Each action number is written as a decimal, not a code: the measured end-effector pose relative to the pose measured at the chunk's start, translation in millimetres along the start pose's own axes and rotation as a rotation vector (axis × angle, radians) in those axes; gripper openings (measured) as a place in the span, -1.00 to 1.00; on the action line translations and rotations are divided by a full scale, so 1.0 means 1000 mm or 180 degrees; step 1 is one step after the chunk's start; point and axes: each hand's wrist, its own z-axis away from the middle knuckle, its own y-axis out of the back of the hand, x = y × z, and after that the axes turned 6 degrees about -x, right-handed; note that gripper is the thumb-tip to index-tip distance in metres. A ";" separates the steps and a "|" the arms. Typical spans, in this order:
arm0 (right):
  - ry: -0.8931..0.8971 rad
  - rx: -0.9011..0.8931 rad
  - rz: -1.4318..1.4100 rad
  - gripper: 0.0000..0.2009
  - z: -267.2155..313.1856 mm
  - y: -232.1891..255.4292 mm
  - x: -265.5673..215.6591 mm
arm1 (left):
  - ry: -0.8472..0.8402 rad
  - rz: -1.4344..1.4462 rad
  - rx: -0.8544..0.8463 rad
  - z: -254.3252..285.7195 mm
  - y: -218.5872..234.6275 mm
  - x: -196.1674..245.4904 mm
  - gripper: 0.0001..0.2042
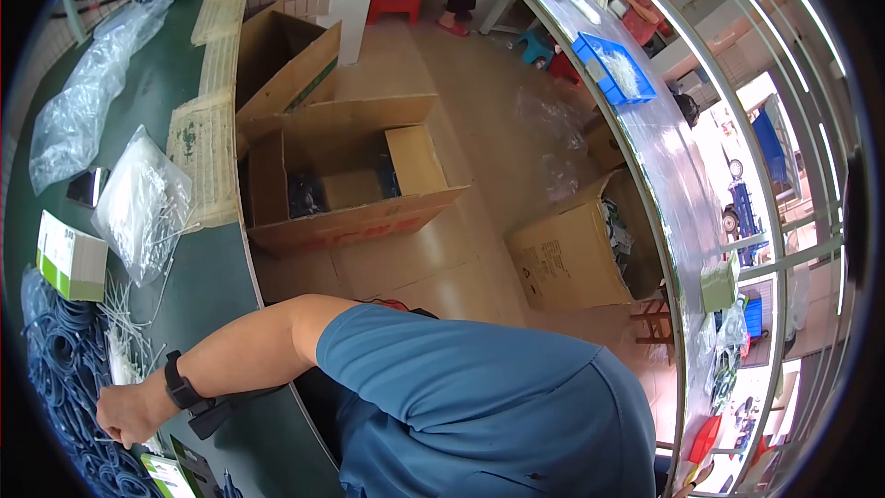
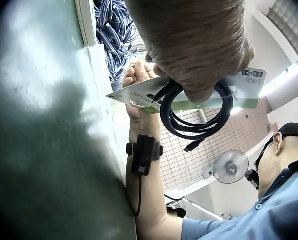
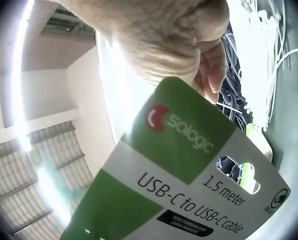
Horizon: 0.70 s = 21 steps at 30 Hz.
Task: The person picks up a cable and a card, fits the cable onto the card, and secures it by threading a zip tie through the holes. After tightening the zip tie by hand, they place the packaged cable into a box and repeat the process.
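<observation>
Cable, black and coiled, lies against the printed card. Left grip has both, closed down tight, pressing coil to card. One plug dangles outside the loop.

Main risk from where I'm standing: that pressure eases and the coil springs open or slides off. Can't tell if the pale bit at its edge fastens anything. Squeeze too hard and the card could crease at its hanger cut-out. Loose plug might snag too.

Right grip, next out, at the edge of the cable heap: fingers curled, looks pinched on a white tie. Thin thing; a fingertip slip could lose it among the strands.

Loose ties lie tangled beside the heap, so pulling one could drag several. Farther along the tabletop, card stack stands just beside the cables; a hard tug might topple it. Tie bag past that has ends poking out; a knock could spill some toward the open carton on the floor.
</observation>
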 end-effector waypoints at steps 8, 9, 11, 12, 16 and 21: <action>0.0231 0.0022 -0.0415 -0.90 0.000 0.014 -0.014 | 0.0062 0.1428 0.1152 -0.018 -0.103 -0.007 -0.44; 0.0312 -0.0004 -0.0379 -0.89 -0.001 0.016 -0.021 | 0.0113 0.1582 0.1270 -0.039 -0.056 -0.013 -0.43; 0.0640 0.0080 -0.0549 -0.89 0.003 0.018 -0.029 | 0.0295 0.1842 0.1451 -0.058 0.061 -0.031 -0.40; 0.0665 0.0055 -0.0870 -0.89 0.010 0.027 -0.043 | 0.0448 0.1922 0.1477 -0.089 0.120 -0.030 -0.39; 0.0811 -0.0149 -0.0910 -0.90 0.025 0.053 -0.095 | 0.0396 0.2768 0.1328 -0.126 0.185 -0.033 -0.74; 0.0220 -0.1273 -0.1004 -0.93 0.044 0.058 -0.147 | 0.0356 0.2234 0.1217 -0.121 0.207 -0.051 -0.56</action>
